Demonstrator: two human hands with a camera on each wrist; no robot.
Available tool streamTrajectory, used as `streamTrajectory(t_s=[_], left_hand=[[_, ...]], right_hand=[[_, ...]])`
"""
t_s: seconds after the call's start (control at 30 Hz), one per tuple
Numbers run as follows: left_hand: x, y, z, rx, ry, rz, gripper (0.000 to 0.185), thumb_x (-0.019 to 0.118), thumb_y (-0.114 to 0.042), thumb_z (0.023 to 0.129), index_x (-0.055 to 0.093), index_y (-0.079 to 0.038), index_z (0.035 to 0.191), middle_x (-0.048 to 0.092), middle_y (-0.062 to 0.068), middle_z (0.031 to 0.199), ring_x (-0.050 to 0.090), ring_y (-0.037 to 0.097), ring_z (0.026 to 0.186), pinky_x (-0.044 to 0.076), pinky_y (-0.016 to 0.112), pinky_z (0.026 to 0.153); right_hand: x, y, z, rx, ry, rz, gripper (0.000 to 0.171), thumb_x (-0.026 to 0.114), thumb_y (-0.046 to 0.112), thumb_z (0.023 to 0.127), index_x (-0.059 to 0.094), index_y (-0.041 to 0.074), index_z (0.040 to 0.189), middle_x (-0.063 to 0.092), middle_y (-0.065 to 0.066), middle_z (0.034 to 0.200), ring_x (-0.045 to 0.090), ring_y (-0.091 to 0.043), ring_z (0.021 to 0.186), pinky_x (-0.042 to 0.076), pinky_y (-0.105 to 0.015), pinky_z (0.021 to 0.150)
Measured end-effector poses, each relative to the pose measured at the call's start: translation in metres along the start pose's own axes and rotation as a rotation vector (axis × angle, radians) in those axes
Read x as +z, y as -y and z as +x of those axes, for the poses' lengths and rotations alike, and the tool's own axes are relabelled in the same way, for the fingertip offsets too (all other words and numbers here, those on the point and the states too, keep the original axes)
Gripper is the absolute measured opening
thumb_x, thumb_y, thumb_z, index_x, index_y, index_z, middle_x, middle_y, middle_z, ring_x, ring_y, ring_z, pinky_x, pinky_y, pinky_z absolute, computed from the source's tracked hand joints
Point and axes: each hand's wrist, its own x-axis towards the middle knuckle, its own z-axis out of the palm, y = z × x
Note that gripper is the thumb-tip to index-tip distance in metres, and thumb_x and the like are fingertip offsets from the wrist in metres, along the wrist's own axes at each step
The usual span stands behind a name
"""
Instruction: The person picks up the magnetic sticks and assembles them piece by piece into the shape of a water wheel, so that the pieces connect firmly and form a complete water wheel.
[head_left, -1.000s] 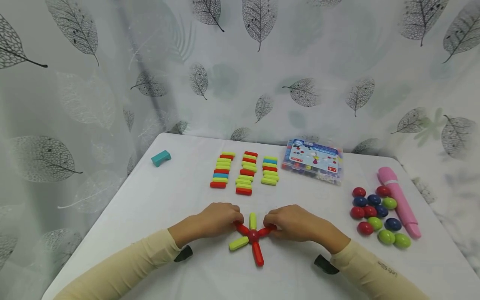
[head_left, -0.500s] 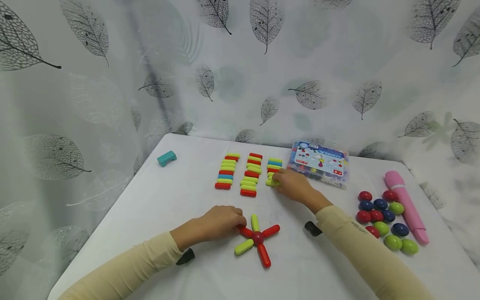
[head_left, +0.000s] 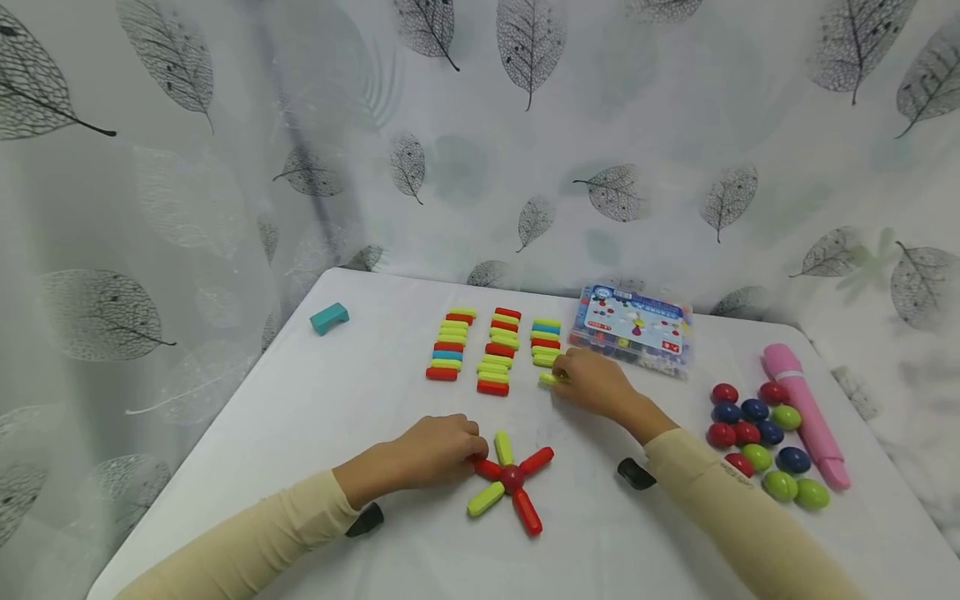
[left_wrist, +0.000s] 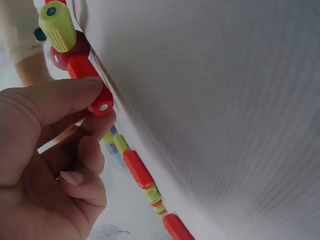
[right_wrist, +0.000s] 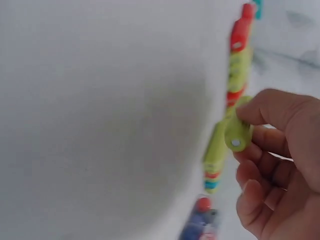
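Observation:
A star of red and yellow-green sticks around a red ball (head_left: 512, 477) lies on the white table. My left hand (head_left: 437, 451) pinches one of its red sticks (left_wrist: 82, 70) between thumb and finger, at the star's left side. Farther back, my right hand (head_left: 597, 382) pinches a yellow-green stick (right_wrist: 238, 131) by thumb and fingers, just in front of the right-hand row of sticks (head_left: 546, 333). Its metal-coloured end dot shows in the right wrist view. Part of that stick is hidden by the fingers in the head view.
Two more stick rows, a left one (head_left: 450, 342) and a middle one (head_left: 498, 350), lie behind the star. A clear parts box (head_left: 633, 329) stands at the back. Red, blue and green balls (head_left: 746, 433) sit beside a pink roll (head_left: 806, 417) at right. A teal block (head_left: 329, 317) lies back left.
My right hand has left the star, reached to the right-hand row and drawn a yellow-green stick slightly forward from it. My left hand keeps its hold on the red stick.

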Motion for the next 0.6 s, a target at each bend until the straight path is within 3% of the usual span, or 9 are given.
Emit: streamTrajectory(t_s=[0.17, 0.3, 0.4, 0.6], left_hand=[[-0.003, -0.002, -0.002, 0.008, 0.004, -0.007, 0.026, 0.084, -0.026, 0.086, 0.077, -0.021, 0.11, 0.066, -0.008, 0.091, 0.055, 0.003, 0.082, 0.05, 0.014, 0.07], [-0.004, -0.002, -0.003, 0.008, 0.01, -0.002, 0.025, 0.083, -0.027, 0.086, 0.077, -0.02, 0.109, 0.065, -0.008, 0.089, 0.054, 0.003, 0.081, 0.049, 0.014, 0.069], [-0.003, -0.001, -0.004, 0.009, 0.011, 0.002, 0.023, 0.083, -0.026, 0.087, 0.077, -0.02, 0.108, 0.065, -0.009, 0.088, 0.054, 0.003, 0.08, 0.048, 0.014, 0.069], [-0.002, -0.002, -0.004, 0.015, 0.008, 0.0, 0.023, 0.083, -0.027, 0.087, 0.077, -0.021, 0.108, 0.065, -0.009, 0.088, 0.054, 0.003, 0.08, 0.049, 0.014, 0.069]], right_hand=[[-0.021, 0.017, -0.05, -0.114, 0.062, 0.094, 0.018, 0.075, 0.021, 0.088, 0.073, 0.015, 0.105, 0.063, 0.008, 0.089, 0.056, -0.011, 0.081, 0.052, -0.03, 0.074], [-0.015, 0.037, -0.083, -0.239, 0.151, 0.103, 0.015, 0.076, 0.023, 0.086, 0.074, 0.019, 0.101, 0.06, 0.015, 0.085, 0.053, -0.005, 0.077, 0.051, -0.025, 0.07], [-0.001, 0.049, -0.093, -0.275, 0.196, 0.093, 0.015, 0.077, 0.026, 0.085, 0.076, 0.02, 0.099, 0.058, 0.017, 0.083, 0.05, -0.002, 0.075, 0.049, -0.022, 0.067], [0.007, 0.059, -0.093, -0.302, 0.195, 0.085, 0.016, 0.079, 0.027, 0.083, 0.076, 0.02, 0.097, 0.059, 0.016, 0.083, 0.05, -0.002, 0.074, 0.048, -0.021, 0.065]])
